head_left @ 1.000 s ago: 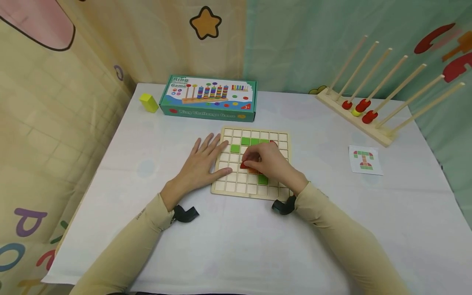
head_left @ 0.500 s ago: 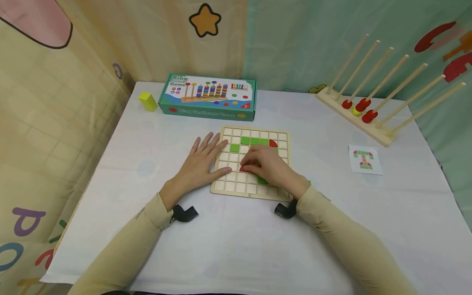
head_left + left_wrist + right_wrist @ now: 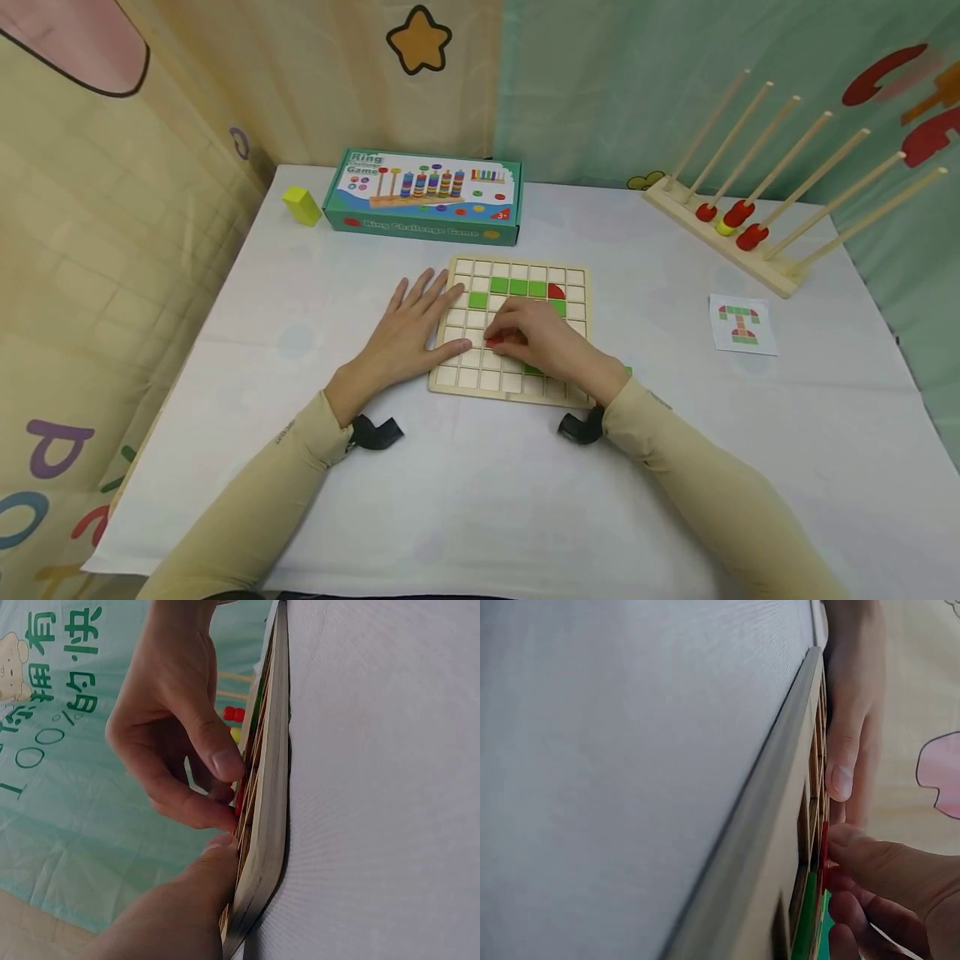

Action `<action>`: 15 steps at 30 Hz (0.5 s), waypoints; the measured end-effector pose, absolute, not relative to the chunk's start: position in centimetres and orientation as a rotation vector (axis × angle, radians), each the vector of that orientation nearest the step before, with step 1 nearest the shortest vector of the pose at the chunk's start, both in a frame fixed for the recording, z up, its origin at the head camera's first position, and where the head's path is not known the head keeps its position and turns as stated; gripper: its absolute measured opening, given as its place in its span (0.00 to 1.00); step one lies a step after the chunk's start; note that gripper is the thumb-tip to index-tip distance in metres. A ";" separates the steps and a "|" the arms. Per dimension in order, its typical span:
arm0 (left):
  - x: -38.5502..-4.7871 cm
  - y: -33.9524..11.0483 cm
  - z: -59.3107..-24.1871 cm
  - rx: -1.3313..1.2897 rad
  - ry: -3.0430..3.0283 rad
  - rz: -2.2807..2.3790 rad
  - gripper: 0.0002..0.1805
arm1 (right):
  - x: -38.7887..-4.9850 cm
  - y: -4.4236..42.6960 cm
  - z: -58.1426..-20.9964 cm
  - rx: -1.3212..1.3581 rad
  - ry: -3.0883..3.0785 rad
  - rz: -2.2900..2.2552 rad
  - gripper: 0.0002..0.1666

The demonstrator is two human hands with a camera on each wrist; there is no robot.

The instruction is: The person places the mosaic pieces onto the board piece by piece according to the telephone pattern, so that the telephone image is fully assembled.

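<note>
My left hand (image 3: 408,329) lies with fingers spread over the left edge of a wooden grid board (image 3: 468,379), its thumb on the squares. Over the board's middle, my right hand (image 3: 543,333) pinches a small red tile (image 3: 492,342) between thumb and fingers, low against the grid; the right wrist view shows the red tile (image 3: 824,851) at the thumb tip. Green square tiles (image 3: 517,287) sit in the upper rows, with a red quarter-round tile (image 3: 556,291) at their right end. A lower green tile (image 3: 533,369) is partly covered by my right hand, which hides the middle squares.
A green game box (image 3: 423,200) stands at the back, beside a yellow block (image 3: 302,206). Back right is a wooden peg rack (image 3: 720,242) with red and yellow rings. A pattern card (image 3: 744,325) lies right of the board. Another green piece (image 3: 628,371) shows behind my right wrist.
My right hand has shifted slightly left and lowered the red tile against the grid. The red quarter-round tile at the upper right has come fully into sight. My left hand has stayed put.
</note>
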State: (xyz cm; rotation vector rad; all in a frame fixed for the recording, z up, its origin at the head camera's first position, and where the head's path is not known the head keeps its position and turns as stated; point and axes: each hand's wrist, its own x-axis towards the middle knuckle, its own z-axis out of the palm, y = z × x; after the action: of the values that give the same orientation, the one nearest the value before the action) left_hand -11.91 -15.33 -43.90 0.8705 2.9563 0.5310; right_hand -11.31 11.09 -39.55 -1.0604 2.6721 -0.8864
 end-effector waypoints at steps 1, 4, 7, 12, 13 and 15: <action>-11.9 -15.3 -43.9 0.873 2.956 0.530 0.50 | -11.1 11.3 -39.5 -1.058 2.675 -0.895 0.11; -12.1 -15.3 -43.9 0.872 2.960 0.524 0.50 | -10.6 12.4 -39.2 -1.046 2.691 -0.933 0.13; -12.2 -15.3 -44.0 0.859 2.963 0.515 0.50 | -9.9 14.2 -38.8 -0.997 2.720 -0.995 0.14; -12.1 -15.3 -44.2 0.842 2.963 0.510 0.51 | -8.4 18.8 -38.7 -0.836 2.790 -1.044 0.13; -12.1 -15.3 -44.2 0.843 2.962 0.512 0.51 | -8.1 19.7 -38.7 -0.802 2.807 -1.037 0.14; -12.0 -15.2 -44.2 0.847 2.961 0.520 0.51 | -7.4 21.4 -38.7 -0.734 2.838 -1.005 0.15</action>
State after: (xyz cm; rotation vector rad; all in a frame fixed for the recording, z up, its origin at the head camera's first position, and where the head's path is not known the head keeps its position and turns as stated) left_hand -12.01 -15.25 -44.17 0.8465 2.9613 0.5198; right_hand -7.36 21.36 -38.67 -0.7335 2.8385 -1.0050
